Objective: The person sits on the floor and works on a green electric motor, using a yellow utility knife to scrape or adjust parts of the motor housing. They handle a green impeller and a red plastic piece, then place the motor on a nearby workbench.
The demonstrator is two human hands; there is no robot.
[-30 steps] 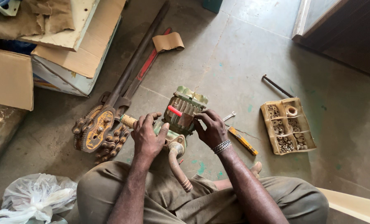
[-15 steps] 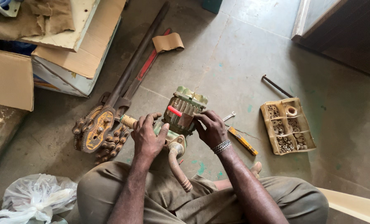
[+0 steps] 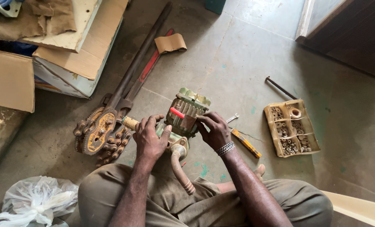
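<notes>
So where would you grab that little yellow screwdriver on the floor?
Take the screwdriver by its yellow handle, from above with thumb and finger across it. It lies flat on the floor, apart from the right hand, so only its top and sides are free.

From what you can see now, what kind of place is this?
Probably a small repair workshop, with work done on the bare concrete floor. A green finned motor pump sits between the hands, a long rusty chain wrench lies beside it, and a yellowed plastic tray of nuts and washers is nearby.
</notes>
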